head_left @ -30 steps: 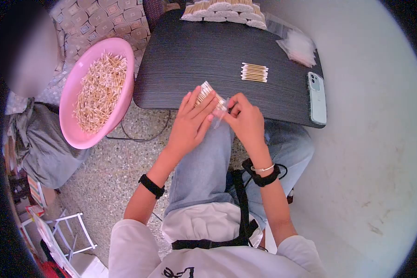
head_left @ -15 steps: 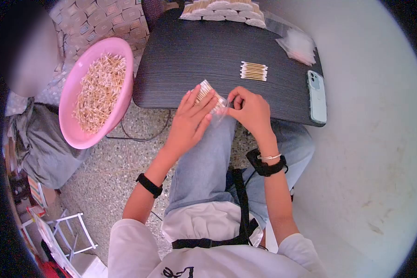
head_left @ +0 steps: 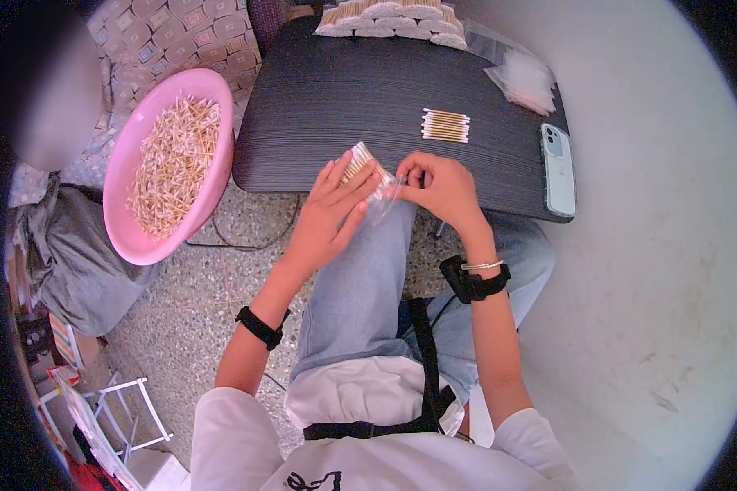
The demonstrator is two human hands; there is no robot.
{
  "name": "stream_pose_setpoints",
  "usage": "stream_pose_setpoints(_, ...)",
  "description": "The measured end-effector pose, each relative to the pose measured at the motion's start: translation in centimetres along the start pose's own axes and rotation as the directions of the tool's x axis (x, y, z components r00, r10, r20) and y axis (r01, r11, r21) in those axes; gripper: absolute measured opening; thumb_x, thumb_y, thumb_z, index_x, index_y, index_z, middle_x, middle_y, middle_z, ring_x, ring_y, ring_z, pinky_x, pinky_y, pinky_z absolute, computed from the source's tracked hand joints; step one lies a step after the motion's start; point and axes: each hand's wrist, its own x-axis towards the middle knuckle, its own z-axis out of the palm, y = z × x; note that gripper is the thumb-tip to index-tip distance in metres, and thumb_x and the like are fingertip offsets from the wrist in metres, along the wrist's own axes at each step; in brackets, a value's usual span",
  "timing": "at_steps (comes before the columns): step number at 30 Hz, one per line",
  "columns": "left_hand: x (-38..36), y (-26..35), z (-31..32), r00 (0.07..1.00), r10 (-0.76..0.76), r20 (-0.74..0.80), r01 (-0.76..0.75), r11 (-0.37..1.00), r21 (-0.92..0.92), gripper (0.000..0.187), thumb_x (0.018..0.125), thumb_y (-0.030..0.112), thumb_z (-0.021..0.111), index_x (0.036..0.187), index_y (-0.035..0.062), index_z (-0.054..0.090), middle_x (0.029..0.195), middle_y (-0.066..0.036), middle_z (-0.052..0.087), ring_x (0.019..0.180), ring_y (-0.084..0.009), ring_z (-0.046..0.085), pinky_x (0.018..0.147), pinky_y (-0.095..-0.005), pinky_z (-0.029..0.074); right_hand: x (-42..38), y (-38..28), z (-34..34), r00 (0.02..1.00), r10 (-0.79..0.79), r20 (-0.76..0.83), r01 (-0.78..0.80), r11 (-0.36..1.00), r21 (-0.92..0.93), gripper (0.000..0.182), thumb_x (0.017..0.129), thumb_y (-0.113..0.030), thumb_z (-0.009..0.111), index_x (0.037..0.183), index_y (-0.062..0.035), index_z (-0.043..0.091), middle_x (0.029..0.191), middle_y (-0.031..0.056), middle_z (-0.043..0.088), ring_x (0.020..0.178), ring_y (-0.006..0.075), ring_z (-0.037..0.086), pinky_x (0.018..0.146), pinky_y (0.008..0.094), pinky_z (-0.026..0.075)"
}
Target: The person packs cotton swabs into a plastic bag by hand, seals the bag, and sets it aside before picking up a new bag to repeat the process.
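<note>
1 see-through plastic bag (head_left: 382, 208), with white-tipped cotton swabs (head_left: 354, 166) apparently inside, is at the near edge of the desk (head_left: 319, 98), its lower end jutting past that edge above your jeans (head_left: 356, 278). Your left hand (head_left: 326, 206) presses over it, fingers stretched out, seemingly to keep the swabs lined up. Your right hand (head_left: 440, 190) pinches the bag's right end between thumb and curled fingers, likely to hold the film taut; the exact grip is partly hidden.

Beyond them, 1 row of swabs (head_left: 445, 126) lies side by side, perhaps set there for easy reach. Swab bundles (head_left: 393, 26) line the far edge and spare bags (head_left: 522, 82) the far right corner, so a broad stretch of desk lies to your left. The smartphone (head_left: 558, 172) hugs the right edge, and the wall (head_left: 655, 221) limits your right elbow. At the left edge, the pink basin (head_left: 116, 196) of loose swabs (head_left: 172, 168) bounds your sideways reach.
</note>
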Motion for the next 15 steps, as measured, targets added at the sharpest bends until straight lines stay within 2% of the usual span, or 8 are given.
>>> stream_pose_setpoints(3,0.1,-0.1,-0.2,1.000,0.011,0.013,-0.011,1.000,-0.003,0.039,0.095,0.020,0.041,0.131,0.0112,0.052,0.141,-0.007,0.044,0.138,-0.0324,0.027,0.114,-0.0464,0.016,-0.1,0.4,-0.4,0.998,-0.056,0.037,0.052,0.992,0.116,0.032,0.066,-0.034,0.080,0.085,-0.0114,0.068,0.059,-0.0060,0.056,0.051,0.0046,0.046,0.048,0.0231,0.034)
stream_pose_setpoints(6,0.1,0.0,-0.1,1.000,0.019,0.018,-0.019,1.000,0.017,0.039,0.095,0.020,0.041,0.132,0.0113,0.052,0.142,-0.006,0.044,0.138,-0.0323,0.027,0.114,-0.0467,0.016,0.4,0.6,0.0,0.999,-0.032,0.020,0.032,0.999,0.040,0.032,0.066,-0.033,0.079,0.086,-0.0107,0.069,0.060,-0.0059,0.056,0.051,0.0040,0.045,0.048,0.0223,0.034)
stream_pose_setpoints(9,0.1,0.0,-0.2,1.000,0.020,0.024,-0.021,0.999,0.033,0.040,0.095,0.020,0.042,0.132,0.0112,0.051,0.142,-0.006,0.043,0.138,-0.0322,0.027,0.114,-0.0469,0.016,0.6,0.5,0.3,0.999,-0.040,-0.005,0.040,0.998,0.051,0.031,0.067,-0.033,0.079,0.084,-0.0100,0.069,0.058,-0.0060,0.054,0.050,0.0046,0.044,0.048,0.0220,0.033)
stream_pose_setpoints(12,0.1,0.2,-0.1,0.999,0.031,-0.014,-0.030,0.998,0.061,0.039,0.093,0.017,0.047,0.131,0.0115,0.052,0.140,-0.006,0.045,0.136,-0.0307,0.030,0.112,-0.0459,0.020,0.0,-0.2,-0.3,0.998,0.033,0.060,-0.036,0.998,0.046,0.024,0.071,-0.030,0.074,0.087,-0.0145,0.067,0.069,-0.0012,0.062,0.058,0.0151,0.056,0.055,0.0283,0.044)
stream_pose_setpoints(15,0.2,0.1,-0.1,1.000,0.015,0.009,-0.015,0.999,0.052,0.040,0.094,0.017,0.043,0.132,0.0111,0.051,0.143,-0.006,0.042,0.138,-0.0324,0.027,0.113,-0.0474,0.017,-0.6,1.0,-0.7,0.977,-0.164,-0.138,0.188,0.964,0.186,0.028,0.077,-0.021,0.069,0.102,-0.0103,0.063,0.097,0.0060,0.062,0.083,0.0209,0.058,0.073,0.0327,0.047)
